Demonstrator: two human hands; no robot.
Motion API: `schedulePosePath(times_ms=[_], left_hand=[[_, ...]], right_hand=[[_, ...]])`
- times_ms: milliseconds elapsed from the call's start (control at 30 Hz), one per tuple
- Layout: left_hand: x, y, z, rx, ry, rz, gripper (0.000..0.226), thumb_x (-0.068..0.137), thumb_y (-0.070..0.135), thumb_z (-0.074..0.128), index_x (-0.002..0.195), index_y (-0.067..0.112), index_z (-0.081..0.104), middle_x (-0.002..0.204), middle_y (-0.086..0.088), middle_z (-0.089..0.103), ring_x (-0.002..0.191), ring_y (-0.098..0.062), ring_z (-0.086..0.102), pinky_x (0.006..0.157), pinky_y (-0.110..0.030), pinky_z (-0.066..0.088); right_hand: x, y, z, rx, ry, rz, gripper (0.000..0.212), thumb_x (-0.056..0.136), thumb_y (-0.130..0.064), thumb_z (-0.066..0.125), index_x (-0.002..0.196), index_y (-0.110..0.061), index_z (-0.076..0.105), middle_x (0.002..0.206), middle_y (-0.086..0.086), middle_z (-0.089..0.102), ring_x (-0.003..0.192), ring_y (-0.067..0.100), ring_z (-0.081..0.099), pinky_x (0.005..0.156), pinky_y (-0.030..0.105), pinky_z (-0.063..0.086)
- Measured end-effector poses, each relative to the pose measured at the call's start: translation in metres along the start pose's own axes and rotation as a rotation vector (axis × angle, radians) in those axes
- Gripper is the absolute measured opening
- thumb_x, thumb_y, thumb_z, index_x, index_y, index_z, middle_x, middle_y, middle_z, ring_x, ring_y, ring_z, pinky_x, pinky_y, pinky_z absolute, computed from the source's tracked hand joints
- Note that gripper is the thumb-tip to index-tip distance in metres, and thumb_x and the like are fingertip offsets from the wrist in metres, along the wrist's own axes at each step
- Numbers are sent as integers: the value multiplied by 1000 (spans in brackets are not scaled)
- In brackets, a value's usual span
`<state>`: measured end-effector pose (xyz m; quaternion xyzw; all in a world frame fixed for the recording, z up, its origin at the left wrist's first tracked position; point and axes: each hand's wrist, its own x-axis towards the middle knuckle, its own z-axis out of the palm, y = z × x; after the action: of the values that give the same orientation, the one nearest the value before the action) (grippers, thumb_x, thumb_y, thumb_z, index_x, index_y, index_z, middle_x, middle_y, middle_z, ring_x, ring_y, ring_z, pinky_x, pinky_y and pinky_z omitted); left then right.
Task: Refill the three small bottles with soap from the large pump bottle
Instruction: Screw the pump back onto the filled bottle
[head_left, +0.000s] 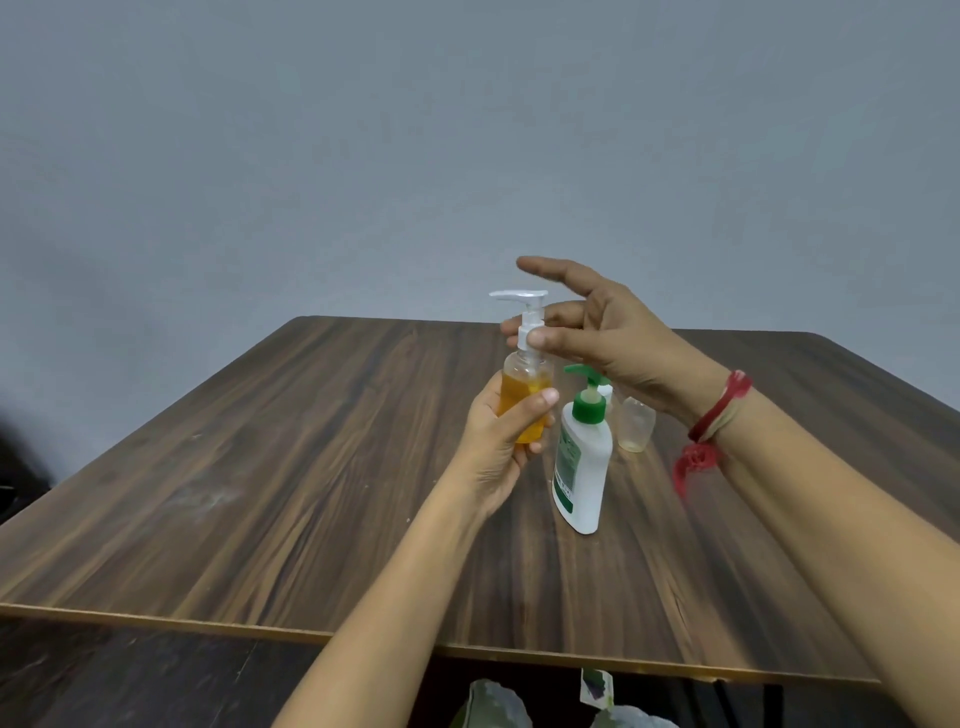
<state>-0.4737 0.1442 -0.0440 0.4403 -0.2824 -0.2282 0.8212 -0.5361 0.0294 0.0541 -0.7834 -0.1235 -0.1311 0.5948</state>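
Observation:
My left hand (501, 441) grips a clear bottle of orange soap (524, 397) with a white pump head, held upright above the table. My right hand (597, 332) pinches the white pump collar (530, 338) between thumb and a finger, with the index finger raised above it. A white bottle with a green pump (582, 457) stands on the table just right of the orange bottle. Behind it stands a small clear bottle (635, 423) with a little yellowish liquid at its bottom. Another small bottle (605, 391) is mostly hidden behind the green pump.
The dark wooden table (260, 467) has its near edge running across the lower frame. A grey wall rises behind it. A red thread band (719, 410) circles my right wrist. Some pale and green objects (498, 701) lie below the table's front edge.

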Motion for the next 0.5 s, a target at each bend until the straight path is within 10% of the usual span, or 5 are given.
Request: schedulePosePath(times_ms=[233,400,500], left_hand=[[5,-1,6,104,82,108,48,66,24,78,104,11,53,80,5,61,66,-7,53,52,-20,41],[5,5,4,0,44,58,35,71,15,70,102,15,55,73,6,59,65,-7,53,48,-17,40],[2,4,1,-18,26,30,31,72,15,69,101,18,57,74,5,57,64,-6,54,48,-16,41]], right_hand=[[8,13,21,-226,444,-68,77,62,-17,86,124,-28,42,70,-6,43,58,1,44,59,11,44],[1,8,6,130,86,19,98,72,-15,70,149,-32,12,123,10,62,109,17,63,98,26,48],[-2,8,-1,138,-18,10,87,78,-7,65,148,-31,19,117,15,66,110,22,64,100,30,48]])
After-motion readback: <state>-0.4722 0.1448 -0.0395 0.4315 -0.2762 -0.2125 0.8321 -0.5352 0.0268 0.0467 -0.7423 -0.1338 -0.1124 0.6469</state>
